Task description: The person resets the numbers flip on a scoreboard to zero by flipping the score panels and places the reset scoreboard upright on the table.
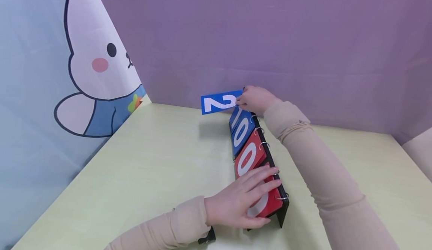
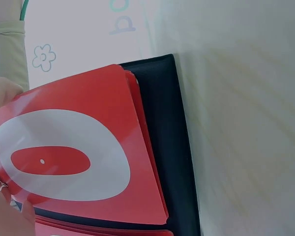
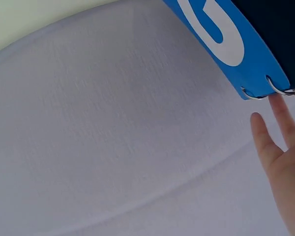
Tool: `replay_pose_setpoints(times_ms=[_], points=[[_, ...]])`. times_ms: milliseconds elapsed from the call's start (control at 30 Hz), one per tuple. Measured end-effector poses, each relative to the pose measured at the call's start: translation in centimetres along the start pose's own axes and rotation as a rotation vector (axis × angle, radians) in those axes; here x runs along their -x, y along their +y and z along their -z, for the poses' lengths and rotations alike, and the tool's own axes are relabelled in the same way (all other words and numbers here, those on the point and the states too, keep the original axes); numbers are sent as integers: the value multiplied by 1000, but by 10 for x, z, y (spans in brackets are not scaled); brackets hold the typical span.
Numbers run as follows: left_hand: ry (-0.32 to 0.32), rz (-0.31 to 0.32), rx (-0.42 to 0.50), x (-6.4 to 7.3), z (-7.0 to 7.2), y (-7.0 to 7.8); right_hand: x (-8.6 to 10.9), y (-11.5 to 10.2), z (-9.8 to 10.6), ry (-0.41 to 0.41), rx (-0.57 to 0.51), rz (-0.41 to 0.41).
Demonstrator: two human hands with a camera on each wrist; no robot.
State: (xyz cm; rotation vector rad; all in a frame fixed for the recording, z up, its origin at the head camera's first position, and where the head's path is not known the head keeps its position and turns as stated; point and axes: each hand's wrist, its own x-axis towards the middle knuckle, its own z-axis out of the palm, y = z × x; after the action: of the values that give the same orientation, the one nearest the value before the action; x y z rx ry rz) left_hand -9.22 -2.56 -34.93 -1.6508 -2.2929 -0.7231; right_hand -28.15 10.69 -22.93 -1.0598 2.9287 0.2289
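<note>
A flip scoreboard (image 1: 285, 205) with a black stand and metal rings runs away from me across the table. My right hand (image 1: 258, 100) is at its far end, pinching the ring-side edge of a blue number card (image 1: 216, 103) marked 2, which sticks out to the left, raised. Below that card are blue cards showing 1 and 0. Nearer lies a red card (image 1: 249, 156) with a 0. My left hand (image 1: 237, 203) rests spread over the nearest red card (image 2: 64, 196), also a 0. In the right wrist view, the right hand's thumb is hidden.
The pale yellow table (image 1: 162, 160) meets a purple cloth backdrop (image 1: 270, 36) behind the scoreboard. To the left hangs a blue cloth (image 1: 30, 130) printed with a cartoon character. A small black object (image 1: 207, 237) shows beneath the left cuff.
</note>
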Motion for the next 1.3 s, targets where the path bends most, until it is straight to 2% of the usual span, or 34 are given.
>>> replay_pose_setpoints(times_ms=[167,367,467,567,700,833,900,967,1033,1133,1200,1300], points=[[14,-9,-16,0,1,-2,-5,-1,0,13,31,17],[96,-66,-95,0,-2,-5,-12,-5,-6,-21,47,-21],[113,-83,-110,-1,-3,-4,-14,-7,-9,-54,-2,-63],[110,-89,-112,-1,-4,-3,-13,-4,-10,-60,-84,-70],[100,-85,-103,-2,-4,-2,-10,9,-12,-12,-333,-95],[100,-88,-92,-3,-4,-1,-1,26,-17,137,-693,-233],[101,-89,-90,-3,-3,-1,6,35,-25,219,-888,-310],[100,-89,-97,-3,-3,-1,13,42,-37,257,-1069,-360],[99,-89,-108,-3,-3,-1,18,47,-53,229,-1241,-391],[97,-85,-116,-3,-3,-2,22,48,-78,102,-1459,-422],[101,-85,-116,-3,-3,-2,22,46,-93,18,-1550,-441],[105,-84,-101,-3,-3,-2,22,43,-110,-48,-1618,-435]])
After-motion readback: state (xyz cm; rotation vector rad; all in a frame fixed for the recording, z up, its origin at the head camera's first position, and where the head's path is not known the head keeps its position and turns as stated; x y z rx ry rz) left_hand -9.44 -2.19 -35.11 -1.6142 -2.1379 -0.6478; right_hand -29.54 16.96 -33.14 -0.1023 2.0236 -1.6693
